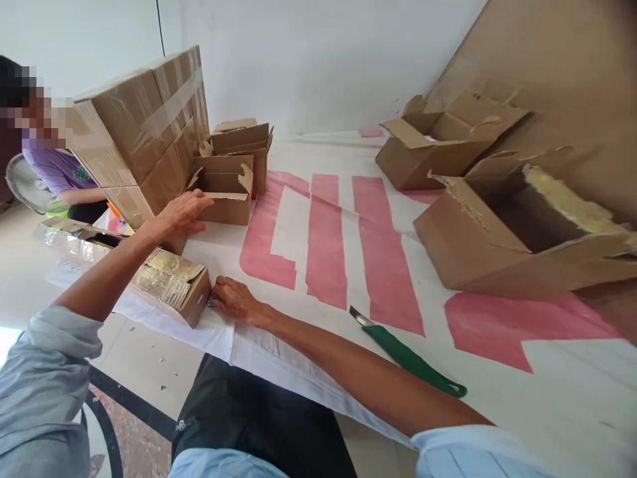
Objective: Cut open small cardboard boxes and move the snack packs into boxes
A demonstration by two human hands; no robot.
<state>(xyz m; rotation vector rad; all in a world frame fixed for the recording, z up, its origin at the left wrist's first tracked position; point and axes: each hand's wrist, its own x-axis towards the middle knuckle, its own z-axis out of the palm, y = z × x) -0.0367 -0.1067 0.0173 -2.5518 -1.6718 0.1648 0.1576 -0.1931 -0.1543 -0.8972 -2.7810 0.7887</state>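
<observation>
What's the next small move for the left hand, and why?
I'd probably close the left hand on the small open carton: its spread fingers are at the carton's near left corner, though contact is unclear, while the right hand is low beside the taped box.

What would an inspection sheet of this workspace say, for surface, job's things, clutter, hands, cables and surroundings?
Surface: white cloth with red printing.
Job's things: taped carton, small open box.
Clutter: green-handled cutter, blade exposed; two open boxes at right; floor scraps.
Hands: left hand at the small open box, contact unclear; right hand beside the taped carton's end.
Cables: one dark cord against the wall.
Surroundings: stacked cartons; another person at left.
</observation>
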